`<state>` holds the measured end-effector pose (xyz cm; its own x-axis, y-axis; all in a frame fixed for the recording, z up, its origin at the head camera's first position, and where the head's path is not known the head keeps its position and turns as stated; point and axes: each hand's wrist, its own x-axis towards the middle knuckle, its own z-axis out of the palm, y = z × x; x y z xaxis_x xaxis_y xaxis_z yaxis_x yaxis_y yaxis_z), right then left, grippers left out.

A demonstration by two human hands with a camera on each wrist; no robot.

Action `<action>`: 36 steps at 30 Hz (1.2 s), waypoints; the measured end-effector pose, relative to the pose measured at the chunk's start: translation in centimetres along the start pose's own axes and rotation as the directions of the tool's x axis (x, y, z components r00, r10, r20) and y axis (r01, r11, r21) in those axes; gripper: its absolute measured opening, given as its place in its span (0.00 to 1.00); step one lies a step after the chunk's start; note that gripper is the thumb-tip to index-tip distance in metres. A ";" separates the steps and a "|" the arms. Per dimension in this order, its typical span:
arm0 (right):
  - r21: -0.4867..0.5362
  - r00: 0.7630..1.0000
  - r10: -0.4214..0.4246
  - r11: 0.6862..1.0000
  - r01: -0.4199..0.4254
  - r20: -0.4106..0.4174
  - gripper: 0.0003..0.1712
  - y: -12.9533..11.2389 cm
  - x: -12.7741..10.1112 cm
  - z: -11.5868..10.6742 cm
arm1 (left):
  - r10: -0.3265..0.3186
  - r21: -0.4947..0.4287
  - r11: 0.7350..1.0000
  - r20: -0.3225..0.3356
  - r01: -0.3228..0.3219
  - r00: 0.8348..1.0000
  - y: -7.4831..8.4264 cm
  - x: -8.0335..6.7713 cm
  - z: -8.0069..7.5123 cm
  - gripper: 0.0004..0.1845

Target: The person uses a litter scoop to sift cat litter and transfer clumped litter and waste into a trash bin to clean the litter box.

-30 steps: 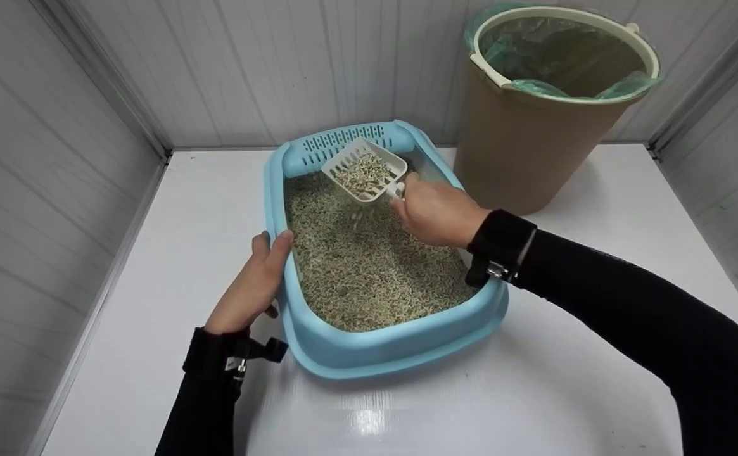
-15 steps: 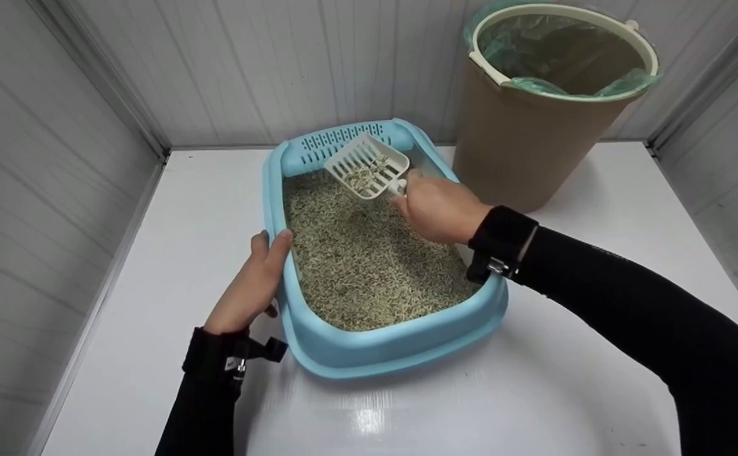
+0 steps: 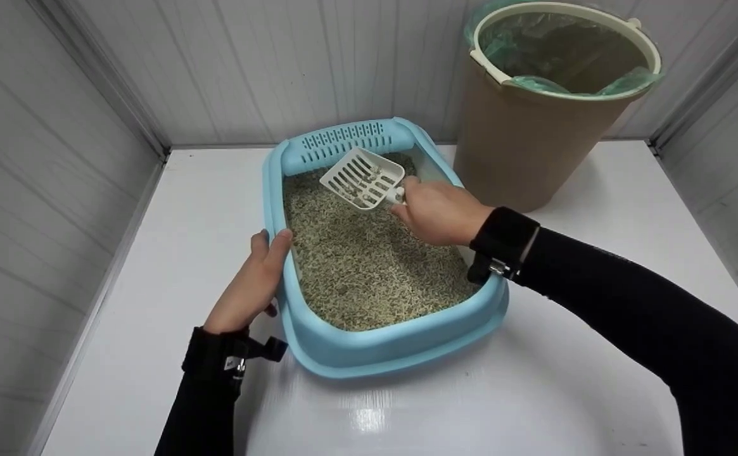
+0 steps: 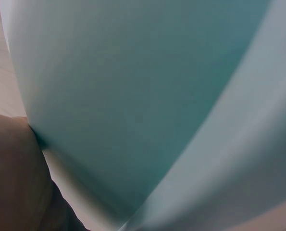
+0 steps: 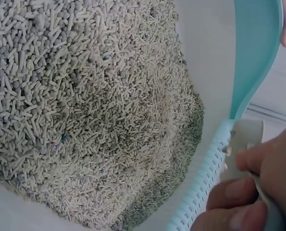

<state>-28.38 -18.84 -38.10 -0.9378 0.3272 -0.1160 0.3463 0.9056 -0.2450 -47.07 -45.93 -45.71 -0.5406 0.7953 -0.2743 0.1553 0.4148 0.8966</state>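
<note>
A light blue litter box (image 3: 394,358) holds a bed of pale pellet litter (image 3: 381,272). My left hand (image 3: 249,288) grips its left rim, thumb on top and fingers down the outside; in the left wrist view the box wall (image 4: 128,96) fills most of the picture. By its short handle, my right hand (image 3: 441,212) holds a white slotted litter scoop (image 3: 359,177) over the far part of the litter. A few small clumps lie on the scoop's slots. In the right wrist view, curled fingers (image 5: 229,197) wrap the handle.
A tall brown bin (image 3: 521,145) lined with a green bag (image 3: 625,82) stands behind the box to the right. The box sits on a white table (image 3: 172,266), with grey panel walls (image 3: 267,69) at the back and sides.
Most of the litter on the scoop has fallen through its slots, leaving a few clumps. The scoop rose slightly, then came back down. My left hand stayed on the rim.
</note>
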 end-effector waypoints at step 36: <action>0.021 0.990 -0.082 0.996 0.085 -0.113 0.27 -0.6 0.5 -3.0 | 0.005 0.011 1.000 -0.009 -0.005 1.000 0.0 0.1 0.1 0.56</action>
<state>-29.08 -18.38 -35.13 -0.9597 0.2806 0.0143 0.2661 0.9240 -0.2745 -47.08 -45.84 -45.80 -0.5474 0.7932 -0.2667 0.1666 0.4156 0.8941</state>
